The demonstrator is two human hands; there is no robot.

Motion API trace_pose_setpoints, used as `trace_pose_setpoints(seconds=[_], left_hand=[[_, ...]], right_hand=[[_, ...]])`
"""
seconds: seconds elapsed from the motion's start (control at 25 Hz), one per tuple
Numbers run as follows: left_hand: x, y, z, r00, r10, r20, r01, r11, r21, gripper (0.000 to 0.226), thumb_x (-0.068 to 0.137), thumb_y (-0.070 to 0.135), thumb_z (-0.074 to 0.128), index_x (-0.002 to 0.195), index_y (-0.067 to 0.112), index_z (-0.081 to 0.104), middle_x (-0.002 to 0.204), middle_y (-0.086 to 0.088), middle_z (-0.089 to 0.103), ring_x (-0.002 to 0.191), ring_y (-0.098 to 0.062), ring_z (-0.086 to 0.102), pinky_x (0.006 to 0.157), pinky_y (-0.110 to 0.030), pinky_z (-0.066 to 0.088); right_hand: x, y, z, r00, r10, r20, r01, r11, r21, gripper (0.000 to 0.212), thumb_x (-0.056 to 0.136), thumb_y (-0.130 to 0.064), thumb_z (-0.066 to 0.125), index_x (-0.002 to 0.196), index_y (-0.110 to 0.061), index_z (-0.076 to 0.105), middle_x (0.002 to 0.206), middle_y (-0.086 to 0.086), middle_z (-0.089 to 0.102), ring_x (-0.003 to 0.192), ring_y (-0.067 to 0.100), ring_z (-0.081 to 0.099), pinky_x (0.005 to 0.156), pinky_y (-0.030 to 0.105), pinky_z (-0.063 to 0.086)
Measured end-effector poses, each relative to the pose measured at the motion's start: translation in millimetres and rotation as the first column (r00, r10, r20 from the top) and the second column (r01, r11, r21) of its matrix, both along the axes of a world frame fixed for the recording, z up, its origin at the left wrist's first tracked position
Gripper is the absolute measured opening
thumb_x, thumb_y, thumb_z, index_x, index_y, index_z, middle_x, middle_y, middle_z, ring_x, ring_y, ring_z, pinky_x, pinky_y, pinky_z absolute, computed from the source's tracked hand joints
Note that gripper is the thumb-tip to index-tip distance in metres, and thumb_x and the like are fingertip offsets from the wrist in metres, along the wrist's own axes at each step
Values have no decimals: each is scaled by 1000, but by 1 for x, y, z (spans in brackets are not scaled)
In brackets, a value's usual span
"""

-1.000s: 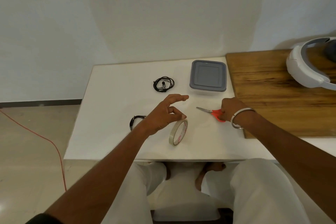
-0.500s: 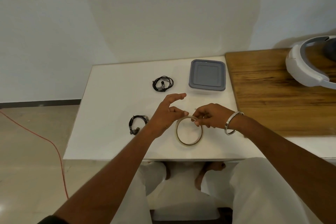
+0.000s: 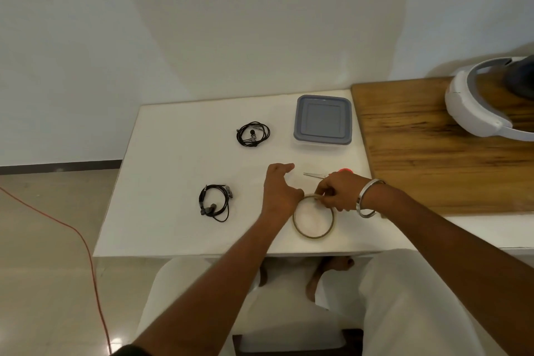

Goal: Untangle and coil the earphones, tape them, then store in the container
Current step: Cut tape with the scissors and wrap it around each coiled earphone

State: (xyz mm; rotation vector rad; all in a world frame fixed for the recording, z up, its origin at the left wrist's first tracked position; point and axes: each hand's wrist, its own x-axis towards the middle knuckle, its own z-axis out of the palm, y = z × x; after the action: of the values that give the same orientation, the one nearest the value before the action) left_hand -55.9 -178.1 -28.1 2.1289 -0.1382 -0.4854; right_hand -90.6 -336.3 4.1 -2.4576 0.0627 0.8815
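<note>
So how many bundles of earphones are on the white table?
2. One coiled earphones bundle lies toward the far side, left of the grey-lidded container. The other earphones bundle lies nearer, left of the left hand. The closed container may hide more.

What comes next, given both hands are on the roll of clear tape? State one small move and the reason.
Probably peel a short strip free: the right hand pinches the far rim of the thin roll of clear tape, the left hand steadies it, the red-handled scissors wait just beyond, and the near coil of black earphones shows no tape that I can see.

Right hand point(image 3: 338, 192) left the scissors point(image 3: 318, 175), now pinching tape roll point(image 3: 314, 216) laid flat
</note>
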Motion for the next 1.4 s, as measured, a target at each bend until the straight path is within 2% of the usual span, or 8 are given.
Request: trace_pose_setpoints(seconds=[0.2,0.44,0.64,0.84,1.0,1.12,1.24,1.4], left_hand=[[-8,-10,-7,996,-23,85,20,999,41,62,75,-11,63,133,10,51,132,-2,42,110,-22,57,85,-15,45],[-8,-17,-3,1000,14,28,-16,997,75,67,74,-12,64,137,6,46,136,-4,39,112,-9,45,86,-7,32],[-3,-17,1,995,98,-19,-90,965,246,90,73,5,79,146,9,26,147,-1,21,120,-20,48,98,-37,38],[3,-16,5,982,171,-82,-138,943,303,110,66,15,86,148,8,15,147,0,12,123,-25,43,94,-44,42],[4,0,-4,979,191,-70,-184,978,101,100,68,8,82,147,7,20,144,-1,15,113,-25,51,94,-30,50],[8,16,0,977,202,-73,-205,978,-43,79,78,10,76,144,10,33,142,-1,25,93,-15,53,66,0,43],[8,27,9,978,168,-120,-192,955,-227,54,86,6,66,134,23,48,137,8,40,80,-8,57,69,-10,50],[10,37,21,953,105,-283,-232,855,-464,47,87,-1,53,121,29,62,132,7,53,90,-12,60,75,-28,53]], right_hand=[[-7,2,-8,996,-90,0,90,996,-30,19,92,-22,56,109,-14,53,84,4,60,64,18,63,61,28,58],[-10,6,-19,981,121,150,-88,974,-208,13,90,-26,58,92,-20,47,101,4,62,79,17,55,75,26,48],[-12,7,-22,980,96,173,-61,979,-197,15,89,-25,60,92,-21,45,100,4,62,79,16,55,77,27,49],[-13,7,-22,986,60,155,-33,985,-169,15,89,-24,60,93,-19,46,100,4,60,78,16,52,72,23,41],[-13,5,-22,992,-8,126,23,993,-114,22,88,-27,61,105,-15,52,100,4,60,81,15,53,76,23,44],[-10,5,-18,990,-24,139,39,994,-103,25,89,-37,59,103,-17,52,84,-3,56,75,15,54,73,26,47],[1,12,-11,944,-106,313,126,991,-45,22,92,-36,53,97,-15,54,77,-3,55,73,17,54,70,28,46],[22,32,-3,788,-489,374,382,865,326,13,93,-21,53,101,-12,58,87,0,60,78,16,57,70,22,44]])
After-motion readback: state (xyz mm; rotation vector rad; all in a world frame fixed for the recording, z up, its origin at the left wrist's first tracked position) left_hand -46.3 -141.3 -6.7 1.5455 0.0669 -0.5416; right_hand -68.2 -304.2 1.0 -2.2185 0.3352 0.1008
